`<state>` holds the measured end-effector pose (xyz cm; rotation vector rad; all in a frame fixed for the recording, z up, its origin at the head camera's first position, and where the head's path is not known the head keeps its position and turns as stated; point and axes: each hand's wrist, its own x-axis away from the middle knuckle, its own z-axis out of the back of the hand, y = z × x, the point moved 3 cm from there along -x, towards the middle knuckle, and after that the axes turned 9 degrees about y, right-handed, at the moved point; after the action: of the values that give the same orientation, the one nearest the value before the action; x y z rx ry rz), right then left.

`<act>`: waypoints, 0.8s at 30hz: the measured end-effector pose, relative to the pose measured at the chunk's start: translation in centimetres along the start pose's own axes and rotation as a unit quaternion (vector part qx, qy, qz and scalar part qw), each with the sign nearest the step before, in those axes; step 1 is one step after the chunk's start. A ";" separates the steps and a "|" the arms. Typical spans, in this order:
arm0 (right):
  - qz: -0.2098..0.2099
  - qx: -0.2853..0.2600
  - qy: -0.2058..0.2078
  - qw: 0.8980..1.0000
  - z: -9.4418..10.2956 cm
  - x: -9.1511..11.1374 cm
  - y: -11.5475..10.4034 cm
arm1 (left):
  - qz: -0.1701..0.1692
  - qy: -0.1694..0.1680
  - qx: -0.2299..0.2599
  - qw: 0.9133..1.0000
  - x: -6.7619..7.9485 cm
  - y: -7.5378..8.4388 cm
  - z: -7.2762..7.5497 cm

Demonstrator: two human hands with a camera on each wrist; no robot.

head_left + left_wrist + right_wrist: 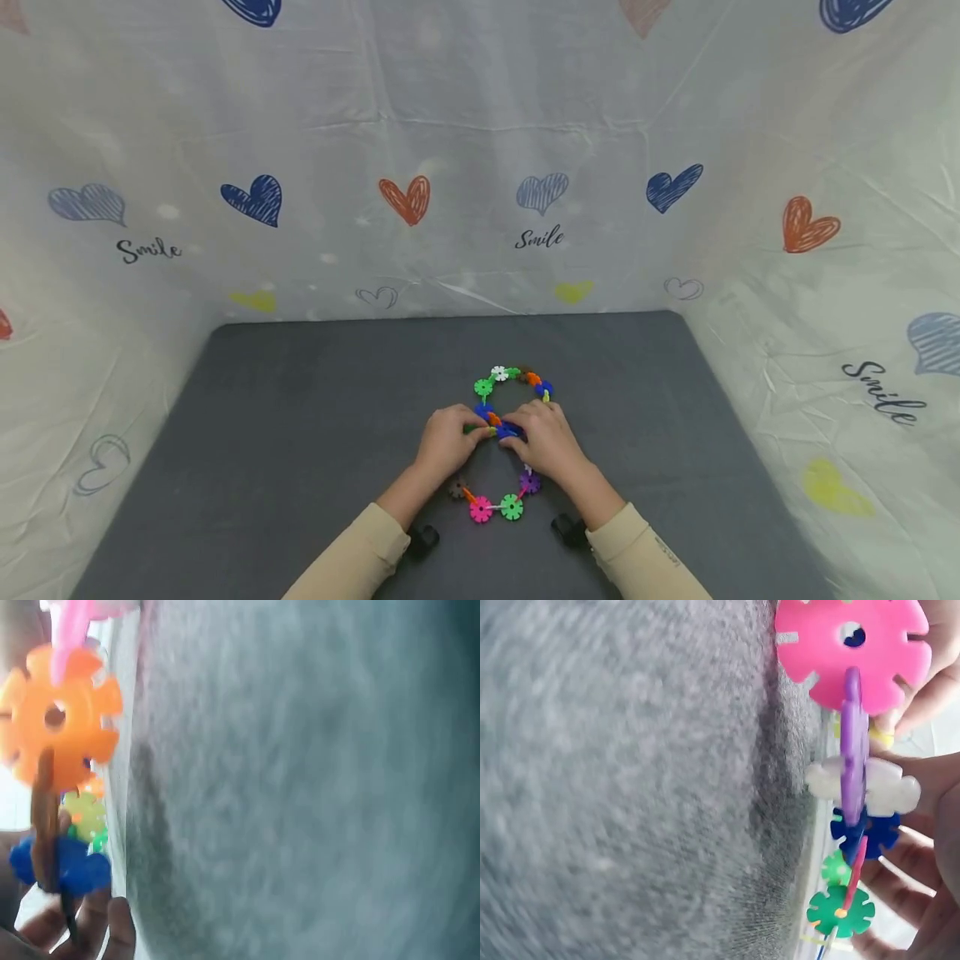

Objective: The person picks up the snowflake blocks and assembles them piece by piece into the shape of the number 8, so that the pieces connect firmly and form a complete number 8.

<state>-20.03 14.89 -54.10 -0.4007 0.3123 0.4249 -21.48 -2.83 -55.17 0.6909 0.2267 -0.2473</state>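
A chain of flower-shaped notched plastic discs lies on the table in two loops. Its far loop has a green disc (483, 387) and a white disc (498, 373); in the near one are a pink disc (481, 509) and a purple disc (530, 482). Where the loops meet, my left hand (447, 437) pinches the chain by a yellow-green piece. Close beside it, my right hand (551, 442) pinches a blue disc (510, 430). An orange disc (60, 712) looms large in the left wrist view, a white disc (896, 791) in the right. Fingers hide part of the join.
The dark grey table (330, 400) extends on both sides of the hands. Behind it hangs a pale curtain (465, 150) printed with hearts. Black wrist devices (423, 542) sit by both sleeve cuffs, close to the near loop.
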 end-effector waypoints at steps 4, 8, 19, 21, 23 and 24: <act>0.019 -0.004 0.021 1.000 0.2 -0.2 0.0 | 0.018 0.038 0.047 0.998 0.2 0.0 0.1; 0.030 -0.001 0.054 0.998 0.7 -0.5 0.0 | 0.010 0.087 0.067 0.994 0.4 0.4 0.6; 0.037 -0.004 0.089 0.995 1.2 -0.8 0.1 | -0.024 0.142 0.083 0.986 0.5 0.8 1.5; 0.036 -0.008 0.092 0.995 1.3 -0.8 0.0 | -0.028 0.140 0.086 0.986 0.5 0.8 1.5; 0.043 -0.004 0.097 0.994 1.3 -0.9 -0.2 | -0.031 0.144 0.095 0.984 0.5 0.9 1.6; 0.050 0.000 0.101 0.994 1.4 -0.9 -0.3 | -0.035 0.149 0.100 0.983 0.5 0.9 1.6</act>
<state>-20.41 14.98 -52.45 -0.4306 0.5296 0.4829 -20.53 -3.28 -53.56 0.9210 0.5180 -0.2342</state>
